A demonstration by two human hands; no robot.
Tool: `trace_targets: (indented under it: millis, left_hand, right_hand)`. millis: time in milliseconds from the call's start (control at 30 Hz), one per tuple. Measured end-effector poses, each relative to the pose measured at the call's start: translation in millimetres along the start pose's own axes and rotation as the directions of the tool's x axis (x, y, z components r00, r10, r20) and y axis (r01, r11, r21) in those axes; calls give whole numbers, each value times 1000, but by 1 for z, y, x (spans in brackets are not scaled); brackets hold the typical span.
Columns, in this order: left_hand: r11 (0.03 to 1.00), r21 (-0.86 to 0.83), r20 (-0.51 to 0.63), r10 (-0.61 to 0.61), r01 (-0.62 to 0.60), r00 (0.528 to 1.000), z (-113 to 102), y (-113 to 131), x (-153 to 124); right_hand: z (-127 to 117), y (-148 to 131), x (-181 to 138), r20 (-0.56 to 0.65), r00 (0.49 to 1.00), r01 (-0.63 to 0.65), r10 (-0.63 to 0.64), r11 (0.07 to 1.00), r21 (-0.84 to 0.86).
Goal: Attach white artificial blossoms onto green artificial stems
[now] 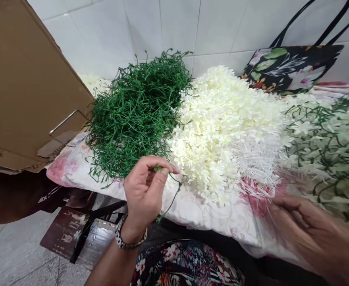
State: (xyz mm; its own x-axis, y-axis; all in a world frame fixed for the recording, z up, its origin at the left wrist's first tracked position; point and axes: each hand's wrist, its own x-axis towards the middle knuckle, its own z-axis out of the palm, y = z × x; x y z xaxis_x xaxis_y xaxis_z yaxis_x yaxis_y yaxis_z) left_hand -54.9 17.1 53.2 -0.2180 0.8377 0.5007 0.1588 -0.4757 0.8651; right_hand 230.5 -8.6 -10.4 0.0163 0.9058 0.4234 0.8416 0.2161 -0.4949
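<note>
My left hand (146, 186), with a metal watch (129, 234) on its wrist, pinches a thin green plastic flower stem (174, 200) between thumb and fingers. The stem's branched lower end hangs free below the fingertips. Just behind this hand rises a heap of green plastic stems (138, 107). To the right of that heap lies a pile of cream-white artificial blossoms (222, 119). My right hand (314, 234), partly blurred, has its thumb and forefinger together at the edge of a bunch of thin white strands (256, 163). Whatever those fingertips hold is too small to make out.
A cardboard box (28, 87) stands at the left, beside a bent metal wire (64, 122). Assembled white flowers with green stems (326, 155) lie at the right. Behind is a black floral bag (293, 69) against the tiled wall. A flowered cloth (192, 210) covers the table.
</note>
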Motion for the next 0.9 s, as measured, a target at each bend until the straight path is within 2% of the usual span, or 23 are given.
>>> trace_targets:
  millis: [100,167,267,333,400,467,567,700,800,900]
  left_hand:
    - [987,-56,46,-148,151,988,3,-12,-11]
    - [982,-77,36,-172,174,984,5,-20,-16]
    - [995,5,-31,-97,97,995,6,-29,-22]
    - [972,231,4,41,-40,999,6,-32,-24]
    - [859,464,108,190,-219,976,3,-33,-24]
    - [720,605,167,305,-341,938,-1,-32,-23]
    - [596,710,141,401,-375,905,-8,-29,-21]
    - [535,778,125,384,-331,915,-17,-22,-18]
    - [441,828,220,313,-346,924,-19,-19,-18]
    - [315,863,321,262,-395,910,-18,-17,-17]
  right_hand:
    - [2,-3,3,62,987,146,-149,988,50]
    - [5,-3,3,79,979,186,-187,982,23]
    - [8,-4,1,65,980,188,-188,982,9]
    - [8,-4,0,58,983,175,-174,985,-3]
    - [8,-5,-1,62,986,158,-156,987,-25]
    - [8,-6,-2,60,988,142,-140,989,-37]
    - [8,-7,-3,38,991,132,-130,991,-36]
    - [7,-10,-2,1,995,96,-96,994,-62]
    - [8,-12,-2,-36,995,88,-91,994,-72]
    - [8,-13,-1,-54,994,92,-97,992,-85]
